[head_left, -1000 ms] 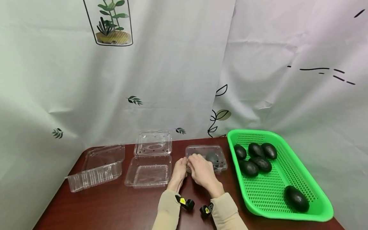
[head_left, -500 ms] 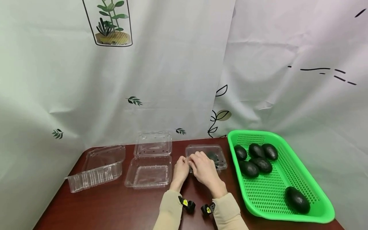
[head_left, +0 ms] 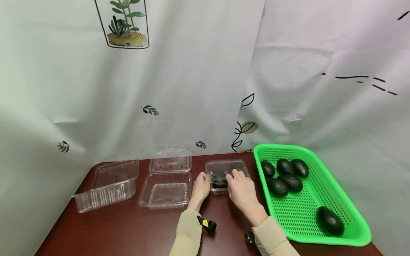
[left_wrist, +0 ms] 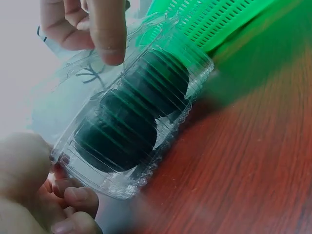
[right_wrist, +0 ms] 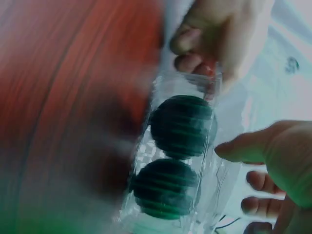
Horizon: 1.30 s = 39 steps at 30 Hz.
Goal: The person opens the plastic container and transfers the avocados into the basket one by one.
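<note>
Closed clamshell [head_left: 224, 176] on the tabletop [head_left: 128, 227], holding two dark avocados [left_wrist: 131, 117] side by side behind its ribbed clear wall. It lies straight ahead of the person, between the open clamshell [head_left: 166, 188] and the green basket [head_left: 352, 233]. The wrist views suggest that its long axis runs left to right, so each hand meets one short end.

Left hand [head_left: 201, 186]: at the left end of the box, fingers curled and pinching the rim at that corner [left_wrist: 61, 161]. Right hand [head_left: 242, 188]: over the right part of the lid, fingers loosely bent; a fingertip [left_wrist: 109, 53] lies against the lid's top edge, pressing rather than gripping, as far as the wrist views show. Both hands are at the box; the left has the firmer hold, the right lies on the basket side.

Basket: just right of the closed box, apart from it, with six loose avocados [head_left: 289, 179] inside, five grouped at the far end and one [head_left: 330, 221] near the front. A third clear clamshell [head_left: 107, 188] stands open at the far left of the tabletop. A printed curtain [head_left: 192, 71] hangs behind.
</note>
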Each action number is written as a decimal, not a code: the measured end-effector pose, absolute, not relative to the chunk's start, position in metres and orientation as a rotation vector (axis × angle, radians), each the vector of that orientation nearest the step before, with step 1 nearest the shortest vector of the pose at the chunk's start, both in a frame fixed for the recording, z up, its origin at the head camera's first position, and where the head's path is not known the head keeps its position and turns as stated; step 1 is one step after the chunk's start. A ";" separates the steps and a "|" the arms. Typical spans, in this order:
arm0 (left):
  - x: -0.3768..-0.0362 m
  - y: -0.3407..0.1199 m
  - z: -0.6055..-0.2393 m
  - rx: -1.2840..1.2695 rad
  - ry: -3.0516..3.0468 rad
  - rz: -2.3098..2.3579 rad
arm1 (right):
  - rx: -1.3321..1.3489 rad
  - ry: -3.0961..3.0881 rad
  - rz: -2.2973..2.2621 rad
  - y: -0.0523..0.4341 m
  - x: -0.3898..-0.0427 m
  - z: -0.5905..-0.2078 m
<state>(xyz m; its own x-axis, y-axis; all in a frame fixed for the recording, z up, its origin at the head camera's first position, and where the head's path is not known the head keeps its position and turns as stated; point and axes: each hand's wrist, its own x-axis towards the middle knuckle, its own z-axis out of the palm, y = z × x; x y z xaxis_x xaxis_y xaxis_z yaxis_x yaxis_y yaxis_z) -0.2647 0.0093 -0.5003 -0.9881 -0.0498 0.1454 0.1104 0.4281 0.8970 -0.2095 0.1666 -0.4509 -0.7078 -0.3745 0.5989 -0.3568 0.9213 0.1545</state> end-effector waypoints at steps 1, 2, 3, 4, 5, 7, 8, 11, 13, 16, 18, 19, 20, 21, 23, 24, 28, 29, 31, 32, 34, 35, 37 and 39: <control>-0.265 0.009 -0.500 -0.066 -2.530 -1.592 | 0.504 -2.406 -0.062 0.167 -0.209 -0.451; -0.265 0.010 -0.499 -0.073 -2.542 -1.595 | 0.492 -2.394 -0.090 0.167 -0.209 -0.452; -0.264 0.010 -0.499 -0.077 -2.557 -1.596 | 0.483 -2.387 -0.125 0.166 -0.208 -0.454; -0.264 0.009 -0.499 -0.078 -2.570 -1.593 | 0.479 -2.385 -0.166 0.165 -0.208 -0.455; -0.264 0.009 -0.498 -0.078 -2.577 -1.586 | 0.483 -2.383 -0.203 0.163 -0.208 -0.456; -0.264 0.007 -0.498 -0.072 -2.587 -1.572 | 0.503 -2.384 -0.275 0.158 -0.208 -0.458; -0.265 0.006 -0.498 -0.065 -2.586 -1.566 | 0.518 -2.384 -0.318 0.156 -0.208 -0.458; -0.268 0.001 -0.496 -0.039 -2.550 -1.546 | 0.566 -2.390 -0.425 0.148 -0.214 -0.451; -0.269 -0.002 -0.496 -0.020 -2.528 -1.555 | 0.594 -2.399 -0.473 0.144 -0.217 -0.446; -0.268 -0.004 -0.498 -0.013 -2.507 -1.588 | 0.618 -2.426 -0.510 0.143 -0.220 -0.436; -0.266 -0.004 -0.500 -0.031 -2.507 -1.640 | 0.630 -2.448 -0.512 0.145 -0.223 -0.430; -0.265 -0.004 -0.501 -0.043 -2.509 -1.672 | 0.635 -2.459 -0.508 0.147 -0.225 -0.426; -0.264 -0.003 -0.501 -0.054 -2.515 -1.702 | 0.642 -2.466 -0.500 0.149 -0.226 -0.422; -0.264 -0.003 -0.501 -0.061 -2.527 -1.712 | 0.649 -2.461 -0.496 0.151 -0.229 -0.419; -0.264 -0.003 -0.499 -0.071 -2.537 -1.711 | 0.662 -2.443 -0.484 0.154 -0.236 -0.409; -0.265 -0.004 -0.498 -0.073 -2.534 -1.693 | 0.669 -2.429 -0.477 0.154 -0.240 -0.403; -0.266 -0.005 -0.495 -0.044 -2.530 -1.612 | 0.684 -2.386 -0.465 0.154 -0.257 -0.381; -0.266 -0.006 -0.495 -0.035 -2.528 -1.607 | 0.691 -2.386 -0.454 0.154 -0.262 -0.376; -0.267 -0.007 -0.494 -0.018 -2.532 -1.611 | 0.699 -2.387 -0.423 0.153 -0.271 -0.369; -0.268 -0.007 -0.494 -0.013 -2.532 -1.615 | 0.701 -2.392 -0.400 0.152 -0.275 -0.367; -0.268 -0.006 -0.494 -0.004 -2.530 -1.629 | 0.695 -2.409 -0.351 0.151 -0.283 -0.364; -0.268 -0.005 -0.495 -0.003 -2.528 -1.632 | 0.685 -2.417 -0.330 0.150 -0.287 -0.364; -0.266 -0.003 -0.497 -0.002 -2.530 -1.640 | 0.647 -2.448 -0.306 0.150 -0.294 -0.366; -0.264 0.001 -0.499 -0.007 -2.539 -1.652 | 0.587 -2.502 -0.291 0.150 -0.300 -0.370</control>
<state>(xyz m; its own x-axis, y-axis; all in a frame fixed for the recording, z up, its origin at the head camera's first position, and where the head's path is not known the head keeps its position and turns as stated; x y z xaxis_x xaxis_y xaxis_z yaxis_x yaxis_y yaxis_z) -0.2641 0.0011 -0.4994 -0.9936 -0.0576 0.0969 0.0653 0.4072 0.9110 -0.2998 0.1503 -0.3696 -0.7547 -0.4655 0.4623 -0.3469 0.8813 0.3210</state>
